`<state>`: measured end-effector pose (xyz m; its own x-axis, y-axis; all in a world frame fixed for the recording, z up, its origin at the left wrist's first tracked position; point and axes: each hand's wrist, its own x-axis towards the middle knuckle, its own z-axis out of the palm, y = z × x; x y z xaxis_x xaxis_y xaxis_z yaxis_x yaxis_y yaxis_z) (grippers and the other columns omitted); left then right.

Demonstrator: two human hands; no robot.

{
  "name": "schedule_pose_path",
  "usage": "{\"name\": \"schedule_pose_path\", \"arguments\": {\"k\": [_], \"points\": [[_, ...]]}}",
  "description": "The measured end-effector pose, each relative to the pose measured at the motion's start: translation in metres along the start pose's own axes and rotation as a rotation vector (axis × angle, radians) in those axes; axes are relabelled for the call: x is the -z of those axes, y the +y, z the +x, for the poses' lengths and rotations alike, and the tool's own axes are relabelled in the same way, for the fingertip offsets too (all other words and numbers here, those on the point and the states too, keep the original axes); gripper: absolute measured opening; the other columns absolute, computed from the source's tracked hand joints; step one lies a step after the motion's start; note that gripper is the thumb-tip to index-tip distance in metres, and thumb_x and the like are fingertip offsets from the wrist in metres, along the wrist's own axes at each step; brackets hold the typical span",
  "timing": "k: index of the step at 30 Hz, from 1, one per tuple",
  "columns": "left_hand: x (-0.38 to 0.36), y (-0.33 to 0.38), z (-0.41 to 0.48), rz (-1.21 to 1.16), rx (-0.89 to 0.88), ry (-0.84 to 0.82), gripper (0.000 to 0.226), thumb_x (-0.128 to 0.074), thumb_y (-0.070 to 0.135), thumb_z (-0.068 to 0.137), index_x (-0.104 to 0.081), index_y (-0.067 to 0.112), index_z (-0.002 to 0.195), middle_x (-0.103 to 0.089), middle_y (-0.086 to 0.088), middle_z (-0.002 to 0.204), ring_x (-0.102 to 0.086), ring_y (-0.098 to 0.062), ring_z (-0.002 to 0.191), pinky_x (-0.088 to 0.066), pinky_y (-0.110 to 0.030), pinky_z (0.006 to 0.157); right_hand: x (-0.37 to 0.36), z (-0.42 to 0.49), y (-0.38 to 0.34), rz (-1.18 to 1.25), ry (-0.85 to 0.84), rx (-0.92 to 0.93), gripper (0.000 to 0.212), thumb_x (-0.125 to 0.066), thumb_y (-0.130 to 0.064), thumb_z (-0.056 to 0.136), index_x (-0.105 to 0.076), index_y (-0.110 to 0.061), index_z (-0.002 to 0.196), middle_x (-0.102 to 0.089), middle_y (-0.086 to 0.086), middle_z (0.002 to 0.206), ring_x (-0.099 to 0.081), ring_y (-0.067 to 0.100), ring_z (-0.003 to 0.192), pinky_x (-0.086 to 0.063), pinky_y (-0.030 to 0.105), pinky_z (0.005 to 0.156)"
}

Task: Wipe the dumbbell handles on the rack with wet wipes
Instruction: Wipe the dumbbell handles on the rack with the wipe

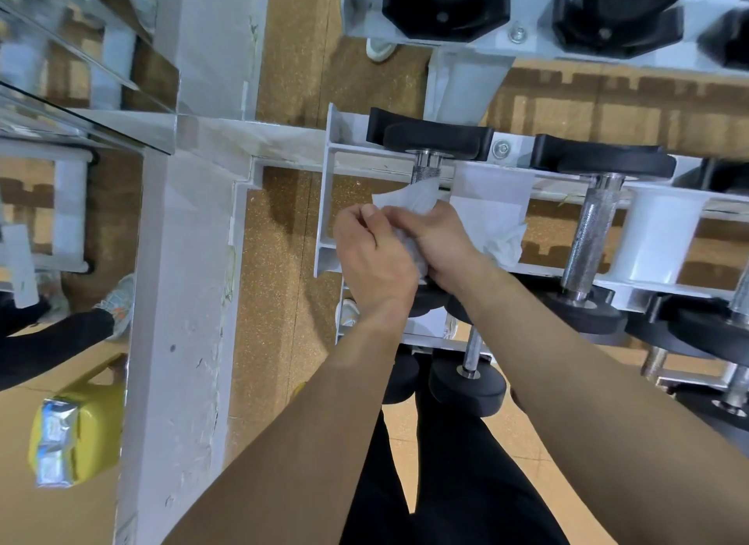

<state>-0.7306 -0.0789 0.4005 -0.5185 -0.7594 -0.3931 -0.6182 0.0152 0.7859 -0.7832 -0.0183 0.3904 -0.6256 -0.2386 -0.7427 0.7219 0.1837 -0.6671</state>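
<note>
A white wet wipe (409, 202) is wrapped round the chrome handle (426, 170) of the leftmost dumbbell on the white rack (326, 204). My right hand (439, 242) grips the wipe around the handle's lower part. My left hand (371, 252) pinches the wipe's loose end at the fingertips, right beside the other hand. The dumbbell's far black head (433, 137) shows above the wipe; its near head is mostly hidden under my hands. A second dumbbell with a bare knurled handle (587, 236) lies to the right.
More dumbbells (470, 378) sit on the lower tier near my legs and on the upper tier (446, 5). A white pillar (178, 301) and mirrors stand at the left. A yellow pack (77, 435) shows in the mirror at the lower left. The floor is brown cork.
</note>
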Motion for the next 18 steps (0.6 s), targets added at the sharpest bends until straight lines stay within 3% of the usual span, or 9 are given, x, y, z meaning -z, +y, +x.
{"name": "schedule_pose_path", "arguments": {"k": [3, 7, 9, 12, 15, 18], "points": [[0.0, 0.001, -0.001, 0.001, 0.021, -0.019, 0.036, -0.027, 0.047, 0.1, -0.05, 0.019, 0.1, -0.059, -0.002, 0.102, -0.056, -0.021, 0.097, -0.046, -0.041, 0.089, -0.011, -0.001, 0.002, -0.215, 0.243, 0.003, 0.024, -0.08, -0.027, 0.08, -0.062, -0.013, 0.073, -0.065, 0.001, 0.065, -0.06, 0.015, 0.059, -0.047, 0.027, 0.053], [0.001, 0.0, 0.0, 0.022, 0.012, -0.03, 0.037, -0.026, 0.047, 0.102, -0.05, 0.018, 0.101, -0.058, -0.003, 0.103, -0.055, -0.023, 0.098, -0.046, -0.044, 0.09, -0.021, 0.015, -0.014, -0.183, 0.447, -0.01, 0.026, -0.079, -0.027, 0.08, -0.067, -0.008, 0.093, -0.068, 0.004, 0.083, -0.065, 0.019, 0.076, -0.046, 0.027, 0.063], [0.002, 0.001, -0.001, 0.043, 0.017, -0.038, 0.036, -0.026, 0.044, 0.105, -0.049, 0.017, 0.101, -0.057, -0.004, 0.103, -0.054, -0.023, 0.097, -0.045, -0.043, 0.088, -0.02, 0.025, -0.031, -0.082, 0.438, -0.005, 0.016, -0.079, -0.021, 0.081, -0.067, -0.011, 0.088, -0.066, -0.002, 0.076, -0.062, 0.012, 0.069, -0.045, 0.023, 0.061], [0.003, 0.002, -0.002, 0.066, 0.031, -0.053, 0.037, -0.023, 0.046, 0.105, -0.048, 0.019, 0.102, -0.056, -0.002, 0.103, -0.053, -0.024, 0.096, -0.042, -0.039, 0.083, -0.01, 0.031, -0.037, 0.133, 0.26, 0.006, 0.012, -0.082, -0.013, 0.079, -0.071, -0.013, 0.084, -0.068, 0.0, 0.076, -0.062, 0.015, 0.073, -0.051, 0.027, 0.069], [0.004, 0.003, -0.003, 0.064, 0.041, -0.059, 0.035, -0.025, 0.045, 0.106, -0.048, 0.019, 0.103, -0.056, -0.001, 0.103, -0.054, -0.023, 0.095, -0.037, -0.034, 0.079, 0.006, 0.036, -0.025, 0.411, -0.099, -0.116, 0.013, -0.079, -0.016, 0.081, -0.072, -0.01, 0.092, -0.071, 0.008, 0.087, -0.068, 0.025, 0.086, -0.055, 0.039, 0.087], [0.004, 0.003, -0.003, 0.075, 0.052, -0.064, 0.034, -0.025, 0.046, 0.107, -0.048, 0.021, 0.103, -0.056, 0.001, 0.103, -0.055, -0.022, 0.095, -0.037, -0.034, 0.079, 0.012, 0.033, -0.023, 0.547, -0.325, -0.263, 0.014, -0.068, -0.021, 0.085, -0.072, -0.007, 0.088, -0.07, 0.012, 0.085, -0.069, 0.026, 0.081, -0.058, 0.035, 0.081]]}}
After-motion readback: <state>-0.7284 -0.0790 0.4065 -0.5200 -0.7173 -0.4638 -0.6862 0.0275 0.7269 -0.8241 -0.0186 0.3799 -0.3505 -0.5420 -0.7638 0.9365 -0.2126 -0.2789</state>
